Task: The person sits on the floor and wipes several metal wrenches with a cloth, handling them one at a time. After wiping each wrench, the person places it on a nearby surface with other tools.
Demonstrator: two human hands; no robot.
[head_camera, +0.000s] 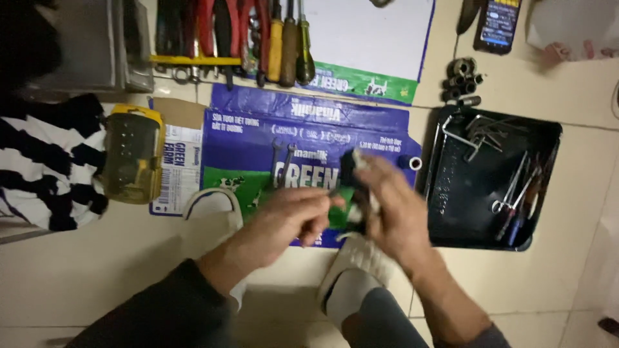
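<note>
- Head view: right hand (393, 216) wrapped round a small black part (351, 169), held above the blue flattened carton (258, 167) on the floor.
- Left hand (293, 216) pinching sth thin at the part; blurred, can't tell what.
- Risk: part slips and small bits roll off across the tiles, since nothing braces it.
- Black tray (464, 187) w/ tools sits just right.

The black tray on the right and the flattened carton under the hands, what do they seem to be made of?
The black tray looks like moulded plastic, somewhat glossy: soft highlights run along its rounded rim, though painted metal cannot be ruled out. The flattened carton looks like printed cardboard with a slight sheen: it lies flat with fold creases, and a bare brown flap shows at its left edge.
</note>
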